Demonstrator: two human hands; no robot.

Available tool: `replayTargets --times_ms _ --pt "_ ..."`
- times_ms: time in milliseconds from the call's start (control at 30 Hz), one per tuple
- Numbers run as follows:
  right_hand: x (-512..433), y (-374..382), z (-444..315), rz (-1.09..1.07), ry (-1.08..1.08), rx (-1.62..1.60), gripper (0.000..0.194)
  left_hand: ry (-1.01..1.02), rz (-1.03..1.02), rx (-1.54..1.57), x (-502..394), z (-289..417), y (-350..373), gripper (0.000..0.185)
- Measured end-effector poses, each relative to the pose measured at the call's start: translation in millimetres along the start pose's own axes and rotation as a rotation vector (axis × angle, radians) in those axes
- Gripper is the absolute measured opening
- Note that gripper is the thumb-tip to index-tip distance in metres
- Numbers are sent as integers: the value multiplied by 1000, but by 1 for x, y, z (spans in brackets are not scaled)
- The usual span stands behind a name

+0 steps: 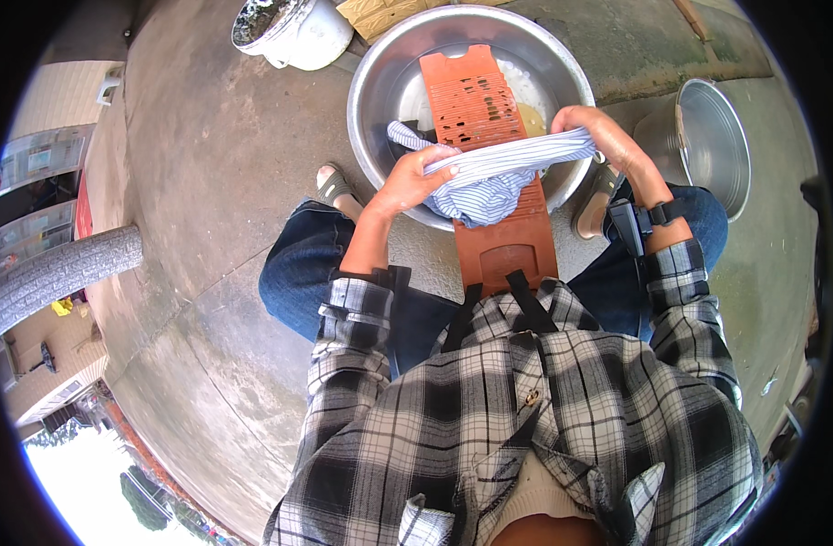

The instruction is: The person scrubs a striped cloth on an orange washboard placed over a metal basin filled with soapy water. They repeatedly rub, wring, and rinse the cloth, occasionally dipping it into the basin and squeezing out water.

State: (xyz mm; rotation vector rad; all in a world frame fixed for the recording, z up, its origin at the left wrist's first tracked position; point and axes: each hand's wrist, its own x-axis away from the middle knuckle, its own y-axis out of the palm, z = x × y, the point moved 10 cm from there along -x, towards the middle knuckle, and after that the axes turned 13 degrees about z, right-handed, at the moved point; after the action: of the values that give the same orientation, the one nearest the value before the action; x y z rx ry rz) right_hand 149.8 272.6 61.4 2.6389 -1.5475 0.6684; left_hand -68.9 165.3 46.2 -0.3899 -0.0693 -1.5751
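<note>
A blue-and-white striped cloth garment (505, 167) is stretched between my two hands above a washboard. My left hand (416, 179) grips one part of it, thumb on top. At its other end, my right hand (590, 133) has bent fingers around the fabric, partly hidden by it. The reddish-brown plastic washboard (474, 102) leans in a large round metal basin (372, 89), its lower end towards my lap. Bunched fabric rests on the ridges. Inside the basin are shallow water, a dark cloth (426, 135) and a yellowish patch I cannot identify.
A metal bucket (716, 147) stands right of the basin. A white plastic bucket (314, 41) with a dirty interior is at the upper left. My sandalled feet (336, 185) flank the basin on a concrete floor (232, 170). A grey column (68, 273) rises at far left.
</note>
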Motion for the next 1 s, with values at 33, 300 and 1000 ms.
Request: replayTargets --times_ms 33,300,1000 --pt "3 9 -4 -54 -18 57 22 -41 -36 -88 1 -6 2 18" --pt "3 42 -28 -152 -146 -176 23 -18 334 622 -10 11 -25 26" --pt "12 121 -65 438 -548 205 28 -334 395 1117 -30 -40 65 27"
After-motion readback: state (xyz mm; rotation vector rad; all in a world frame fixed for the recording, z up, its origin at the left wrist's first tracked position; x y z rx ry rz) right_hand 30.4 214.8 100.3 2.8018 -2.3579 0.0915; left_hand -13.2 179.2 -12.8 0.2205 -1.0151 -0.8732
